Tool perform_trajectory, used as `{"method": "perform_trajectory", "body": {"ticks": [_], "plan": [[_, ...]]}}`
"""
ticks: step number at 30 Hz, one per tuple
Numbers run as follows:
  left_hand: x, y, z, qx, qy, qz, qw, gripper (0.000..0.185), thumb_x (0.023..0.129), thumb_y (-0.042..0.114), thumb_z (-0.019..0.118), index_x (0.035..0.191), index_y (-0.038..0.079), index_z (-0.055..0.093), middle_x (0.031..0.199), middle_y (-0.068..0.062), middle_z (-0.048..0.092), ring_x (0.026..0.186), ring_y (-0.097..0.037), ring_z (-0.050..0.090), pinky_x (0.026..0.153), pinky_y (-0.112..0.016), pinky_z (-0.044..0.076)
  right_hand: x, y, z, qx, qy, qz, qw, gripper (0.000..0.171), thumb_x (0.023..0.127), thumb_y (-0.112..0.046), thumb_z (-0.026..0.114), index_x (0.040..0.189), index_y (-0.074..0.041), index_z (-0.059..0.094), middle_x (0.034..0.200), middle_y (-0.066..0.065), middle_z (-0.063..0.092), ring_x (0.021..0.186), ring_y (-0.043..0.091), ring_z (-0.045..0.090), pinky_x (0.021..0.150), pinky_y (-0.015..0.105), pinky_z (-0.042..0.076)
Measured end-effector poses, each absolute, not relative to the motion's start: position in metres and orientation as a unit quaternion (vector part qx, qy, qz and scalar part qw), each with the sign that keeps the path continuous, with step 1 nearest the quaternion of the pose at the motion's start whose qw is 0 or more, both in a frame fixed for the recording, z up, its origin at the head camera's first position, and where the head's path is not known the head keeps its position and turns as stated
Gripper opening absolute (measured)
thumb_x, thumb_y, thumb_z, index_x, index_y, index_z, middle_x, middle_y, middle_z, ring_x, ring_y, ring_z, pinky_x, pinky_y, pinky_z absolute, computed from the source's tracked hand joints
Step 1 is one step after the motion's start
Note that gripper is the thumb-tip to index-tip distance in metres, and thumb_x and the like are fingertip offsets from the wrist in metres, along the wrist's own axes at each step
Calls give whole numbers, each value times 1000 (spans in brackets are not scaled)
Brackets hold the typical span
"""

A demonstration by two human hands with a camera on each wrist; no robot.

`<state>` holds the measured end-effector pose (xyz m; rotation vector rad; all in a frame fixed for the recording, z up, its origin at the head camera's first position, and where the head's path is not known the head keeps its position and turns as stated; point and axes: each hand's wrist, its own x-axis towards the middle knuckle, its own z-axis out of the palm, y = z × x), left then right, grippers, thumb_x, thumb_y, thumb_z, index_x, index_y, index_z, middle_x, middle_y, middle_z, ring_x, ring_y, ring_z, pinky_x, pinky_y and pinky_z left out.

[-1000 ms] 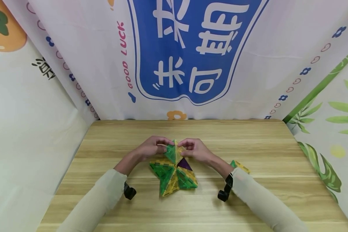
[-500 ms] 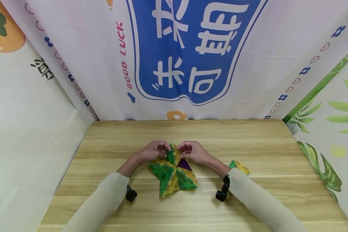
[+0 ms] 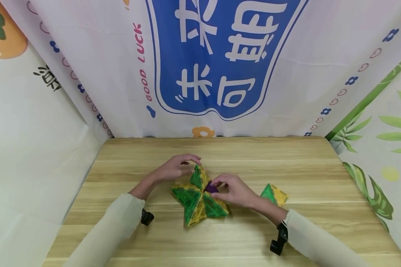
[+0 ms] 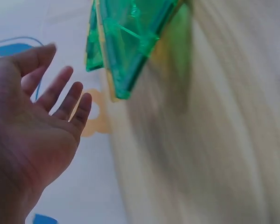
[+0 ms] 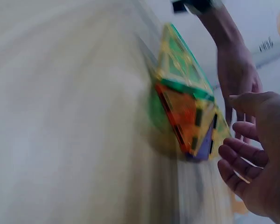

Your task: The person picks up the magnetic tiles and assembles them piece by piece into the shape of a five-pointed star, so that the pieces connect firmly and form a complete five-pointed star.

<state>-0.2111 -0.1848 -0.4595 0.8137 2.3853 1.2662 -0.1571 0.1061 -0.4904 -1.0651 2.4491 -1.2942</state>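
A star-shaped build of green and yellow translucent magnetic tiles [image 3: 195, 213] stands on the table, with a purple tile [image 3: 211, 187] on its right side. My left hand [image 3: 173, 168] is beside the star's upper point, fingers loosely bent. The left wrist view shows that hand [image 4: 37, 112] apart from the green tiles [image 4: 130, 39], holding nothing. My right hand [image 3: 235, 189] is at the purple tile, thumb and fingers spread about it. In the right wrist view a gap shows between the right hand [image 5: 261, 154] and the purple tile [image 5: 205, 145]; whether a fingertip touches is unclear.
A smaller green and yellow tile piece [image 3: 274, 194] lies to the right, close to the right forearm. The wooden table [image 3: 147, 148] meets a printed white curtain [image 3: 127, 118] at its back edge. Both wrists carry black cameras.
Both hands have come away from the star's upper point. The left hand shifted slightly up and left; the right hand moved down and right to the purple tile. The upper point leans slightly left.
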Motion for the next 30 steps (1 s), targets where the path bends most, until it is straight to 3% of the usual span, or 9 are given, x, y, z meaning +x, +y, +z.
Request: {"method": "perform_trajectory", "body": {"ticks": [8, 14, 22, 30], "plan": [[-219, -165, -454, 395, 855, 286, 175, 30, 97, 8, 76, 127, 8, 75, 150, -16, 60, 147, -37, 44, 125, -59, 31, -123, 111, -493, -377, 857, -351, 9, 42, 87, -28, 90, 120, -7, 73, 115, 6, 74, 103, 22, 72, 89, 39, 62], [-221, -167, -457, 419, 849, 259, 193, 24, 97, 9, 77, 121, 9, 79, 137, -12, 69, 134, -32, 59, 119, -54, 41, -115, 111, -494, -373, 874, -312, -11, 36, 87, -23, 89, 117, -8, 75, 112, 2, 75, 98, 16, 71, 86, 32, 61], [-214, -184, -466, 421, 855, 264, 147, 22, 93, 7, 81, 115, 8, 79, 123, -7, 75, 121, -28, 66, 112, -53, 47, -129, 121, -490, -361, 883, -299, -24, 21, 91, -16, 85, 110, -9, 77, 107, 1, 76, 97, 18, 72, 85, 35, 62], [-199, -191, -471, 364, 876, 289, 126, 23, 95, 11, 81, 117, 10, 78, 120, -3, 74, 114, -24, 66, 107, -51, 50, -158, 128, -493, -327, 890, -317, -31, 16, 92, -13, 83, 107, -10, 79, 108, 3, 78, 93, 18, 71, 80, 35, 62]]}}
